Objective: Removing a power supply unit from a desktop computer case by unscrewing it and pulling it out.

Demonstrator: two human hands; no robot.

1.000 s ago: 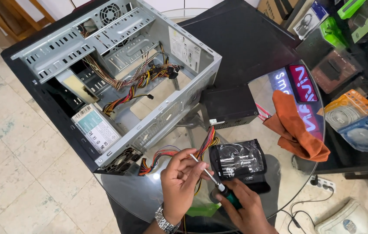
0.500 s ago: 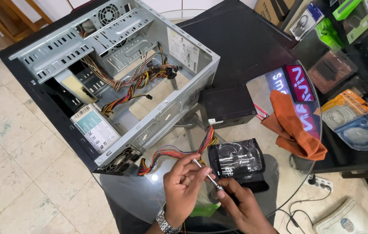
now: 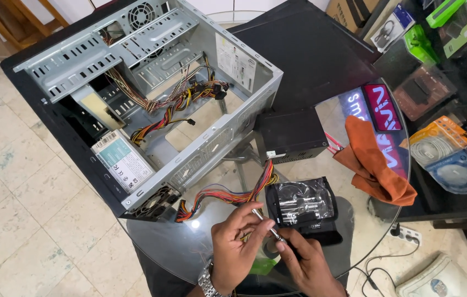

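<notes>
Left hand [image 3: 239,247] slid up the screwdriver [image 3: 266,225].

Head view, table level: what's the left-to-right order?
Open computer case → left hand → screwdriver → right hand → orange cloth → packaged cable.

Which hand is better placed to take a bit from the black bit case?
Probably the right hand: it lies just below the black bit case, while the left hand pinches the screwdriver shaft, farther from the case.
</notes>
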